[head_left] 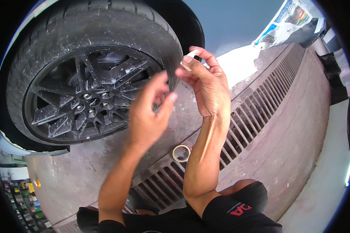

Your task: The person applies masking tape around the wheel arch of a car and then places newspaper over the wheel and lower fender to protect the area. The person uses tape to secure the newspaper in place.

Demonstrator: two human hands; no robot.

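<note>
My right hand (pixel 210 83) is raised beside the tyre, its thumb and fingers pinched on a small crumpled white piece (pixel 189 61); its material is hard to make out. Blurred by motion, my left hand (pixel 149 112) hovers in front of the wheel with its thumb apart from its fingers and nothing visible in it. Close behind it is a car wheel (pixel 93 101) with dark, scuffed spokes inside a black tyre (pixel 95 29). Below my hands a roll of masking tape (pixel 181 153) lies at the edge of a floor grate.
A barred drain grate (pixel 256 110) crosses the concrete floor (pixel 287 143) diagonally. Grey-blue car bodywork (pixel 233 23) rises behind the tyre, with printed covering sheet (pixel 287 23) and white paper (pixel 239 66) on its lower part. Shelves of containers (pixel 25 198) stand at the lower left.
</note>
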